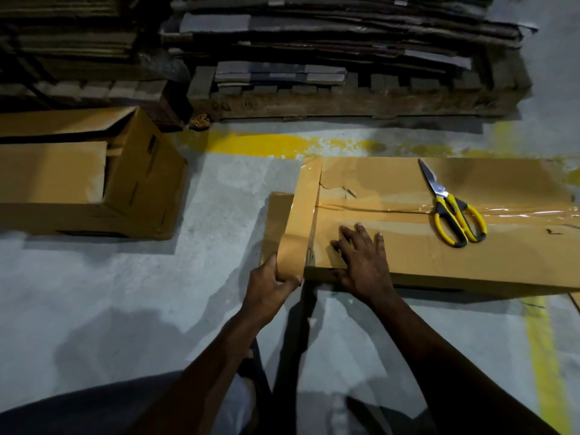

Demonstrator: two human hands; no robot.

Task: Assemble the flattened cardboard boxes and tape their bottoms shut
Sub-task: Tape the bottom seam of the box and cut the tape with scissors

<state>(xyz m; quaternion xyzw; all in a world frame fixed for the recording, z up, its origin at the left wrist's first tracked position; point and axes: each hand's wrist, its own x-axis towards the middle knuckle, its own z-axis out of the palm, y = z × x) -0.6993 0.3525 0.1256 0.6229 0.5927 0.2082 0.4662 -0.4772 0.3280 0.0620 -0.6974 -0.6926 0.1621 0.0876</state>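
A brown cardboard box (pixel 489 255) lies on the floor at the right with its taped bottom facing up. A strip of brown tape (pixel 309 196) runs across the box's left end, from the far edge down to the tape roll (pixel 290 257). My left hand (pixel 270 287) grips that roll at the box's near left corner. My right hand (pixel 364 259) lies flat on the box with spread fingers, just right of the strip. Clear tape runs lengthwise along the box's middle seam.
Yellow-handled scissors (pixel 452 208) lie on the box at the right. Another assembled box (pixel 94 171) lies on its side at the left. Stacks of flattened cardboard (pixel 329 42) on a wooden pallet (pixel 345 102) fill the back. Yellow lines mark the grey floor (pixel 188 271).
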